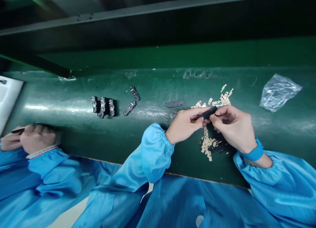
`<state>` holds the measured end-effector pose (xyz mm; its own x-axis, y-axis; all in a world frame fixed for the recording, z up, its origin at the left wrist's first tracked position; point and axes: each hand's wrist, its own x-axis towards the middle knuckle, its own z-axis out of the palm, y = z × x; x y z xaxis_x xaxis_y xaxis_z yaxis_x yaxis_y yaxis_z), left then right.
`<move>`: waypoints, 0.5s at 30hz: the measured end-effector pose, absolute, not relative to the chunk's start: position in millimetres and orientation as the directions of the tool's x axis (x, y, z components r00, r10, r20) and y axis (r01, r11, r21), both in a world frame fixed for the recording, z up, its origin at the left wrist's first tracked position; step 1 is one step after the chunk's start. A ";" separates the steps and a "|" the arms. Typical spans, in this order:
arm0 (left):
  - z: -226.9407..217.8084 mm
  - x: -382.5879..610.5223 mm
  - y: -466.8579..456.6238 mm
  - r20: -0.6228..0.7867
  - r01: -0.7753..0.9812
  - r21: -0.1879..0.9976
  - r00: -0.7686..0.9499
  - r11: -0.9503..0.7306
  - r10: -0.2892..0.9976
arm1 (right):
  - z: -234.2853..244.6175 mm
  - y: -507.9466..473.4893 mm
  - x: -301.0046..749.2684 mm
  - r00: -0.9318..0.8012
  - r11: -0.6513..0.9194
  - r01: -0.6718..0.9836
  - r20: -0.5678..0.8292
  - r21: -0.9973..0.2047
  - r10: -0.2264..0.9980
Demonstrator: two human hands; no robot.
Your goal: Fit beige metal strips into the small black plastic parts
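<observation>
My left hand (pixel 184 124) grips a small, dark, elongated plastic part (pixel 209 112) between thumb and fingers, tilted up to the right. At the part's right end, my right hand (pixel 233 124) is closed in a pinch, with a thin dark bit showing at its fingertips; what that is I cannot make out. Below the hands lies a loose pile of small cream-coloured strips (pixel 208 144) beside small black pieces (pixel 222 145). More cream strips (pixel 225 98) are scattered just beyond my fingers. A flat grey plate-like part (pixel 175 103) rests left of them on the green table.
Rows of dark parts (pixel 103 107) stand to the left, with two single ones (pixel 130 108) near them. A clear plastic bag (pixel 278 92) lies at the right. A co-worker's hands (pixel 37 139) are at the far left, near a white tray-like object (pixel 10 96). A dark shelf (pixel 158 30) spans the back.
</observation>
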<state>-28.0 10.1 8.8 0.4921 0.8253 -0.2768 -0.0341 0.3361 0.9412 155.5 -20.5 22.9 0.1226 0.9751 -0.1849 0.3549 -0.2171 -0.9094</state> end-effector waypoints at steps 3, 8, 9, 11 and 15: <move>9.1 -28.4 10.1 -0.275 -0.021 0.945 0.492 0.327 0.826 | 23.0 -20.4 154.7 0.123 -0.214 0.351 -0.181 -0.911 0.976; 9.0 -28.3 9.7 -0.268 -0.001 0.951 0.488 0.308 0.831 | 22.2 -20.9 153.2 0.136 -0.195 0.384 -0.154 -0.902 0.979; 9.0 -28.2 9.6 -0.264 -0.002 0.953 0.487 0.304 0.833 | 21.9 -21.2 153.2 0.139 -0.184 0.401 -0.139 -0.897 0.980; 9.3 -28.0 9.3 -0.253 -0.013 0.955 0.489 0.297 0.835 | 21.2 -22.1 153.6 0.147 -0.165 0.438 -0.111 -0.884 0.983; 12.5 -27.7 8.8 -0.241 -0.036 0.954 0.498 0.298 0.833 | 20.0 -23.9 154.6 0.165 -0.139 0.497 -0.064 -0.856 0.984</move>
<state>-27.7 8.8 12.5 0.4976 0.8332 -0.2411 -0.0364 0.2978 0.9539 154.6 -23.9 20.0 0.1647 0.9843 -0.0641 0.4973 -0.1390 -0.8564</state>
